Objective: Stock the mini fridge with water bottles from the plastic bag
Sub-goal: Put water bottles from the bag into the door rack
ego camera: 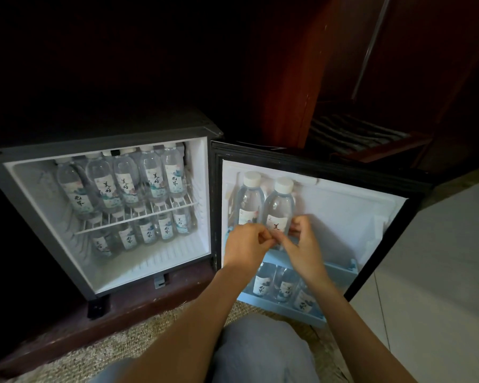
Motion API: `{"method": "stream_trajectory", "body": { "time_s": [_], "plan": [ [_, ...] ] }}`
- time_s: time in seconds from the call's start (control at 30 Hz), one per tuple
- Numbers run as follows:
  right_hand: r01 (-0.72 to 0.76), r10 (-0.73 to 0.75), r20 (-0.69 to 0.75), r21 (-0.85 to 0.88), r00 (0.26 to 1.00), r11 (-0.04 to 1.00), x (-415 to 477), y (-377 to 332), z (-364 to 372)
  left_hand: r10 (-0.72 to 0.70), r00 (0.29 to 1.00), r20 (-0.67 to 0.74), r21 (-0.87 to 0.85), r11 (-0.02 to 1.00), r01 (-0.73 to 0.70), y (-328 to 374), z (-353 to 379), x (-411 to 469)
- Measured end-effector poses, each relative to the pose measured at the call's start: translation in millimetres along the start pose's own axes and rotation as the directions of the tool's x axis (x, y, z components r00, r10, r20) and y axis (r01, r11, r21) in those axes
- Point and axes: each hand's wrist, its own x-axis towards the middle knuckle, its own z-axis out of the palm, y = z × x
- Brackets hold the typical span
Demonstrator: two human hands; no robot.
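open mini fridge (pixel 202 205), door (pixel 343 217) swung to the right. both hands meet low on one water bottle (pixel 279 203), upright in the upper door shelf (pixel 340 268) – the left hand (pixel 246 244) pinches at its label with curled fingers, and the right hand (pixel 302 241) curls round its right side. a second bottle (pixel 249 200) stands just beside it; more bottles fill the lower door shelf (pixel 277 309) and the wire rack (pixel 138 217).

The person's forearms are bare from the wrists to the picture's lower edge, and the left hand (pixel 246 241) and right hand (pixel 302 244) are bare too. The trousers (pixel 260 352) are faded blue-grey cloth, likely denim, with more of it at the lower left edge.
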Motion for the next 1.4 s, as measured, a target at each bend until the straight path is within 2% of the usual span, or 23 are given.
{"method": "stream_trajectory", "body": {
  "time_s": [0.4,0.43,0.5,0.57,0.67,0.77,0.83,0.9,1.0,1.07,1.17,1.23,1.33,1.4],
  "plan": [
    [-0.044,0.048,0.037,-0.107,0.998,0.993,0.1,-2.9,-3.5,0.003,0.998,0.058,0.004,1.0,-0.004,-3.3,-2.0,-1.1],
    [-0.048,0.056,0.05,-0.139,0.997,0.989,-0.3,-5.7,-5.5,0.008,0.997,0.076,0.013,1.0,-0.009,-2.0,-3.8,-0.5],
    [-0.018,0.039,0.063,-0.309,0.997,0.951,-1.3,-14.9,-12.3,0.024,0.996,0.088,0.011,1.0,-0.025,1.1,-11.0,1.5],
    [0.042,-0.018,0.052,-0.494,0.998,0.868,-3.7,-31.0,-23.7,0.033,0.998,0.05,-0.034,0.999,-0.032,4.3,-22.7,3.4],
    [0.19,-0.189,0.064,-0.58,0.98,0.792,-3.4,-65.9,-47.3,0.016,0.997,-0.07,-0.173,0.984,-0.028,6.4,-40.3,2.5],
    [0.39,-0.44,0.085,-0.632,0.894,0.669,2.7,-102.6,-68.7,-0.004,0.995,-0.101,-0.192,0.981,-0.015,12.2,-52.2,-3.8],
    [0.416,-0.519,0.053,-0.671,0.853,0.614,11.9,-119.4,-81.6,-0.018,0.997,-0.071,-0.165,0.986,0.006,18.6,-57.2,-9.2],
    [0.345,-0.482,0.028,-0.735,0.876,0.584,23.8,-126.9,-93.2,-0.017,0.999,-0.042,-0.178,0.984,0.009,28.4,-61.1,-13.6],
    [0.173,-0.247,0.058,-0.864,0.967,0.474,41.0,-123.9,-105.7,-0.028,0.999,-0.029,-0.278,0.96,0.018,54.8,-64.2,-16.4],
    [0.163,-0.104,0.131,-0.88,0.986,0.446,48.4,-118.9,-107.0,-0.078,0.997,-0.009,-0.419,0.906,0.067,75.6,-62.3,-11.8],
    [0.22,-0.095,0.199,-0.856,0.975,0.467,58.3,-118.3,-115.4,-0.137,0.989,0.062,-0.557,0.817,0.148,102.5,-56.2,0.0],
    [0.221,-0.099,0.198,-0.837,0.975,0.501,63.9,-120.6,-123.1,-0.155,0.98,0.124,-0.576,0.793,0.199,112.2,-50.9,5.7],
    [0.199,-0.066,0.189,-0.879,0.98,0.433,73.6,-127.8,-122.8,-0.176,0.968,0.176,-0.579,0.777,0.247,117.7,-46.1,6.3],
    [0.173,-0.012,0.187,-0.879,0.982,0.444,74.9,-133.6,-116.8,-0.169,0.966,0.198,-0.57,0.781,0.254,118.3,-47.8,2.4]
  ]
}}
